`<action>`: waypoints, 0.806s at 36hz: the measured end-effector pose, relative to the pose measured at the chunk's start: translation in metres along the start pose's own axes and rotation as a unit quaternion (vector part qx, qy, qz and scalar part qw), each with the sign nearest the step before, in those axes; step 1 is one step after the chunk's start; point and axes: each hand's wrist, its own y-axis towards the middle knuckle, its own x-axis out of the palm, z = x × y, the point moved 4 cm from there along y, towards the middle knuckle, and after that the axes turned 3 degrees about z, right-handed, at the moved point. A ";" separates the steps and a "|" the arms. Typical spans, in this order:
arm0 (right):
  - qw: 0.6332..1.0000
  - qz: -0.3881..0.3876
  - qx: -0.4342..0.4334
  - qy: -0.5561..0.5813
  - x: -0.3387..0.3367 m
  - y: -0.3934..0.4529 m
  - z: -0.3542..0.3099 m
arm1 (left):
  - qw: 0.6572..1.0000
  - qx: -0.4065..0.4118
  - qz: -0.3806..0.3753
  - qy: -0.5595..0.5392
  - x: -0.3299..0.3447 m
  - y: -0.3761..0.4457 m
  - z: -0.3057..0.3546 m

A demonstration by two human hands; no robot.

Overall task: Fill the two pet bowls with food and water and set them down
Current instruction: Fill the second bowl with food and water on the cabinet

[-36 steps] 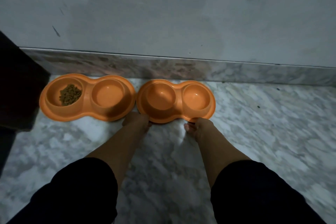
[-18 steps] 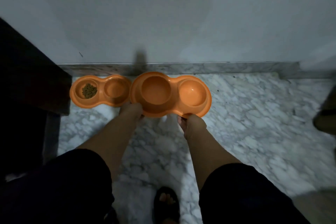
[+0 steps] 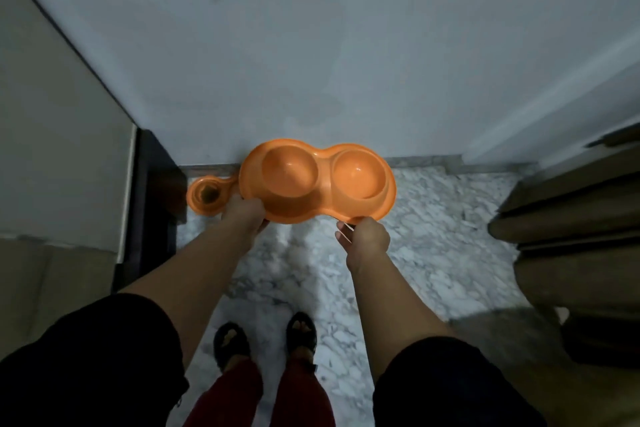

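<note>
Gripping the orange double bowl by its near rim, I see left hand and right hand clamped on it. The other bowl lies beyond my left hand.

The marble floor lies open ahead and to the right of the feet, a wide bare patch reaching to the wall. On the left a dark cabinet edge closes that side, and the second orange double bowl sits on the floor tight against it by the skirting. On the right, stacked brown furniture narrows the passage. The held orange double bowl, gripped at its near rim by both hands, hangs over the floor by the wall.
</note>
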 end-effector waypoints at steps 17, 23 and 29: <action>0.993 -0.043 -0.094 0.053 -0.087 -0.218 0.011 | 0.990 0.137 -0.028 0.016 -0.122 -0.232 0.046; 0.988 -0.071 -0.128 0.056 -0.099 -0.276 0.016 | 0.989 0.118 -0.007 -0.089 -0.159 -0.281 0.040; 0.985 -0.094 -0.134 0.051 -0.089 -0.329 0.042 | 0.986 0.124 0.018 -0.107 -0.214 -0.313 0.045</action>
